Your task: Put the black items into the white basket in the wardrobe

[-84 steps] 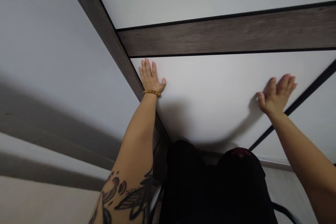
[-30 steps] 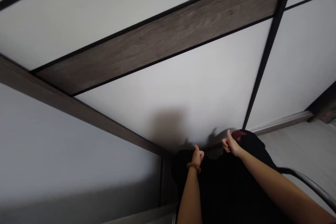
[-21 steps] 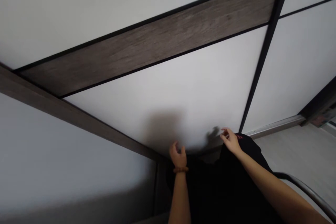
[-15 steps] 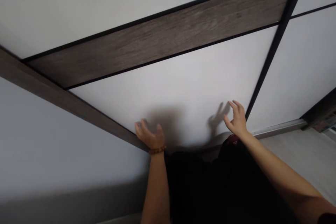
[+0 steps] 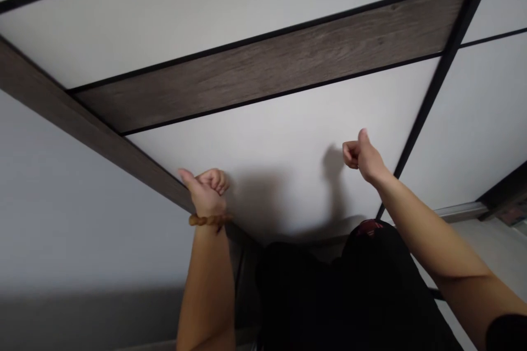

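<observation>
Both my arms reach forward towards a white sliding door panel point(image 5: 288, 126) framed in thin black strips. My left hand point(image 5: 206, 192), with a bead bracelet on the wrist, is curled into a fist with the thumb out, beside the dark wood frame post point(image 5: 102, 134). My right hand point(image 5: 362, 156) is also a fist with the thumb up, just in front of the white panel near the black vertical divider point(image 5: 428, 98). Neither hand holds anything. Their shadows fall on the panel.
A wood-grain band point(image 5: 267, 68) crosses the door above the hands. A grey wall point(image 5: 61, 214) lies to the left. My black-clad knees point(image 5: 349, 290) fill the bottom middle. A floor track point(image 5: 465, 211) and pale floor show at the lower right.
Half a second ago both hands were open with fingers spread near the panel; now both have closed into fists with thumbs out and sit higher. Earlier they lay flat on the panel.
</observation>
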